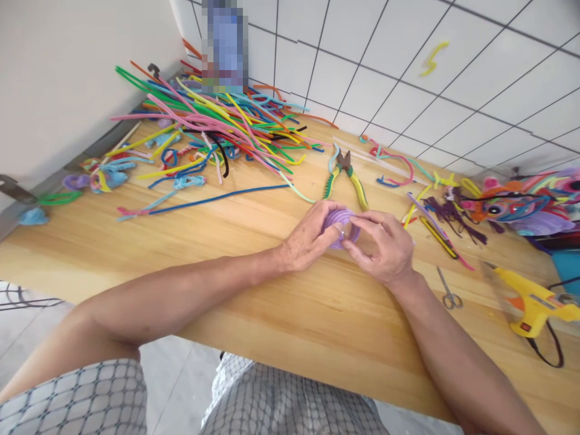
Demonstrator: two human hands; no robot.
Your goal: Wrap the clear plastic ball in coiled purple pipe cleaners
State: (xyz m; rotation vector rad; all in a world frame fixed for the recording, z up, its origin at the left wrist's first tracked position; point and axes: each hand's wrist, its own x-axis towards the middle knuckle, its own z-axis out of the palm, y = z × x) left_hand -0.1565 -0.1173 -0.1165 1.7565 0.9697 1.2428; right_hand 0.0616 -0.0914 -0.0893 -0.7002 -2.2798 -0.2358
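Both hands meet around a coil of purple pipe cleaner (336, 241) at the middle of the wooden table. My left hand (308, 238) grips the coil from its left side, thumb laid across the ring. On the other side, my right hand (385, 244) holds the rim between thumb and fingers. The coil is ring-shaped, wound in several turns, with an opening in its middle. Just beyond the hands lie pliers (345, 175) with green and yellow handles, jaws pointing away.
Loose coloured pipe cleaners (226, 121) heap at the back left. Right of my hands lie a yellow utility knife (439, 237), small scissors (449, 296) and a yellow glue gun (530, 299). A colourful pipe-cleaner figure (521, 202) sits at the far right, near the tiled wall (371, 66).
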